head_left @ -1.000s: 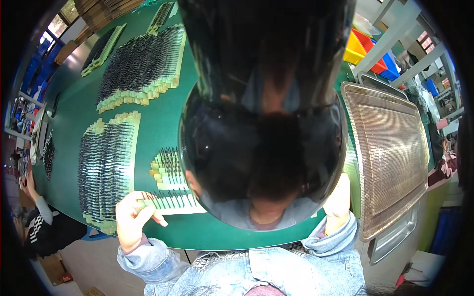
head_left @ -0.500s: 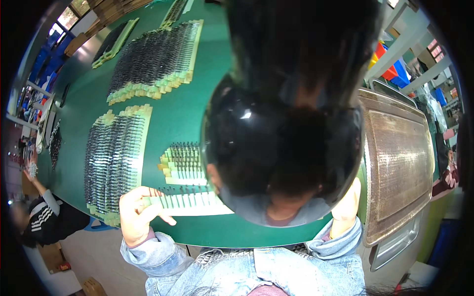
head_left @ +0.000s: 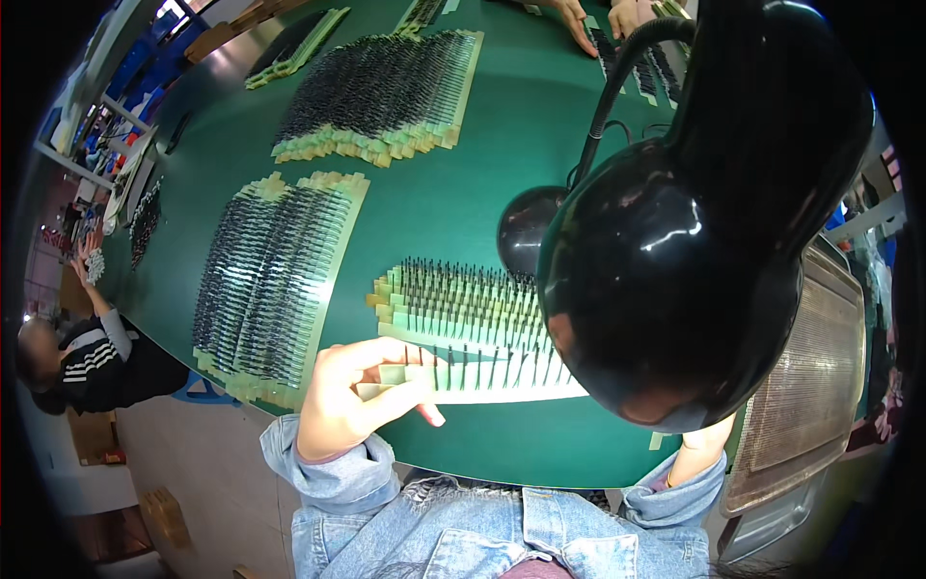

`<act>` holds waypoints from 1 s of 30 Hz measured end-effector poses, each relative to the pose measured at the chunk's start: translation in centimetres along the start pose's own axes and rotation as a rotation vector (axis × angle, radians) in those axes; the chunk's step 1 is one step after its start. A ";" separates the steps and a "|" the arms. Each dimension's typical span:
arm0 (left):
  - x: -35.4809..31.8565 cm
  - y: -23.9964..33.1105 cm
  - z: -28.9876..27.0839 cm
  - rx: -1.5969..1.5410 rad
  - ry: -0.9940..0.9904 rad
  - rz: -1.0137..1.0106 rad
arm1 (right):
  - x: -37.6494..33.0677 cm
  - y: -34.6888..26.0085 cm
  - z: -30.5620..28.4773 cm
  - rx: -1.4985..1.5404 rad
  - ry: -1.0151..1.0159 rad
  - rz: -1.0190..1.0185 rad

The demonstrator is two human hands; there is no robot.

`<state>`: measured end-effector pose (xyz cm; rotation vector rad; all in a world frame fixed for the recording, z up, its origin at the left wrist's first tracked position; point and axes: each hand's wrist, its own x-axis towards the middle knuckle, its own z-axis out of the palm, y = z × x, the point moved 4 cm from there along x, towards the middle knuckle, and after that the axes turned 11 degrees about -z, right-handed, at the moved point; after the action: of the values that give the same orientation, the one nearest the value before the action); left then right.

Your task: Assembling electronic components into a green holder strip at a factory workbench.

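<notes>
My left hand (head_left: 371,394) pinches the left end of a pale green strip (head_left: 482,394) lined with short black pins, held level near the table's front edge. Just beyond it lies a stack of similar pinned strips (head_left: 453,307). A glossy black, rounded lamp-like head (head_left: 666,280) hangs over the strip's right end and hides it. Below that head only the wrist side of my right hand (head_left: 704,449) shows; its fingers are covered.
Larger batches of pinned strips lie on the green table (head_left: 415,203): one at left (head_left: 275,280), one farther back (head_left: 376,96). Ribbed metal trays (head_left: 805,376) stand at right. A co-worker's hands (head_left: 576,24) handle dark strips (head_left: 617,63) at the far edge; another person (head_left: 92,362) sits left.
My view has shifted, so the table's things lie farther right in the picture. More of the strip stack and the co-worker's hands now show. My left hand still grips the strip.
</notes>
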<state>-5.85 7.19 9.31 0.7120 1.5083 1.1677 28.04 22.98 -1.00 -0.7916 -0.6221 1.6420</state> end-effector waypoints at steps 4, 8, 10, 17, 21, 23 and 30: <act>0.6 -0.4 0.0 0.012 -0.091 0.044 | -0.1 -0.4 3.2 0.277 -0.105 -0.045; 1.4 -0.8 0.6 -0.097 -0.217 0.163 | 0.1 -0.9 5.1 0.374 -0.096 -0.060; 1.5 -0.7 0.8 -0.207 -0.237 0.182 | 0.2 -1.0 5.2 0.369 -0.112 -0.068; 1.2 -0.5 0.9 -0.168 -0.170 0.204 | 0.2 -1.0 3.8 0.295 -0.011 -0.145; 1.2 -0.3 1.0 -0.211 -0.139 0.211 | 0.2 -1.0 3.2 0.309 -0.003 -0.124; 1.3 -0.3 0.9 -0.209 -0.136 0.211 | 0.1 -1.0 3.5 0.254 0.011 -0.133; 1.5 -0.7 0.5 -0.251 -0.102 0.226 | 0.2 -0.8 3.2 0.234 0.031 -0.113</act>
<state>-5.68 8.46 8.12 0.7709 1.1924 1.4390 26.00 23.39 1.56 -0.5996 -0.4356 1.5619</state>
